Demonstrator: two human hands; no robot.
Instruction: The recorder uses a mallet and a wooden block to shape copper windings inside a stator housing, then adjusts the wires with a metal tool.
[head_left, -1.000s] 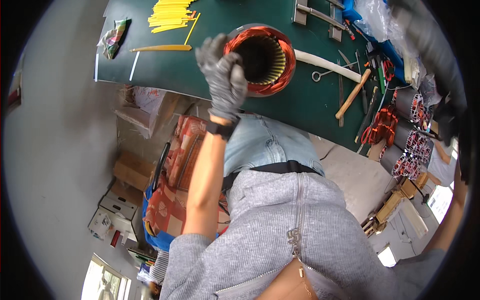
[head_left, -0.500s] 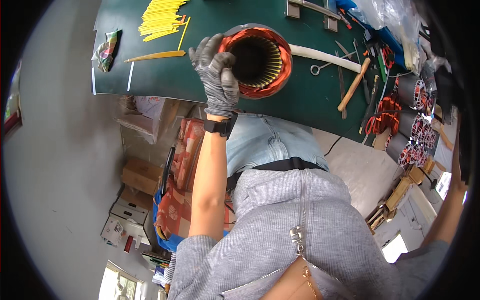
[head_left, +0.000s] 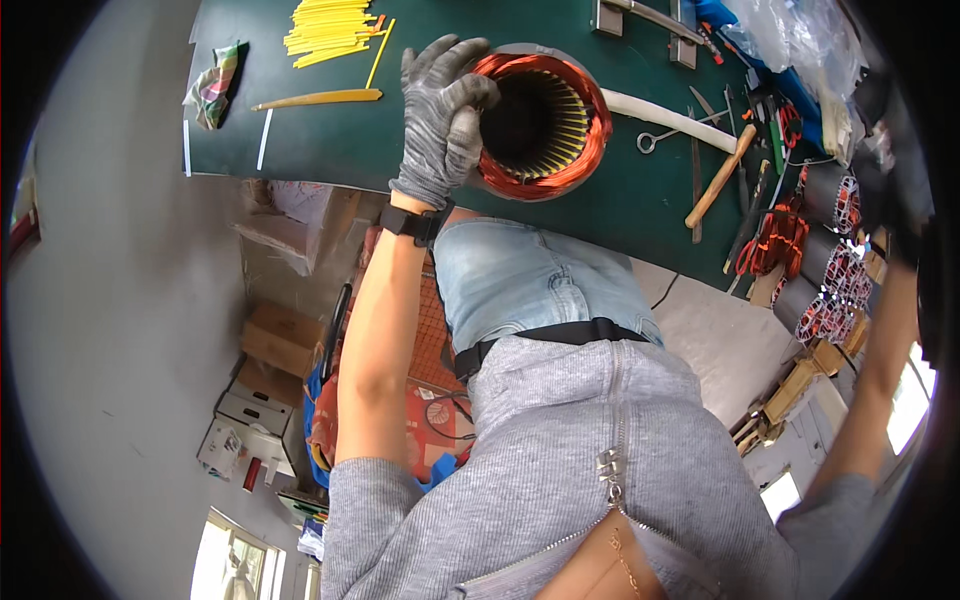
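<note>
A round motor stator [head_left: 592,140] with orange-red copper windings and yellow slot liners round its dark bore stands on the green table. My left hand [head_left: 440,115], in a grey knit glove, holds it by its left rim. One bent finger hooks over the windings; the others lie along the outside. At the far right, my right arm reaches up to the dim picture edge. My right hand [head_left: 903,215] is dark and blurred there, near the plastic bags and further stators [head_left: 832,255]; its fingers cannot be made out.
Left of the stator lie yellow strips [head_left: 325,35], a pointed yellowish stick [head_left: 318,98] and a patterned cloth bundle [head_left: 214,88]. A hammer [head_left: 720,178] with a white handle part, scissors [head_left: 790,125] and other tools lie on the right. Clear plastic bags [head_left: 800,50] pile up behind them.
The view has shifted, so the stator and tools appear farther right. My left hand stays at the stator's left rim, its fingers straighter. My right arm shows more at the right edge.
</note>
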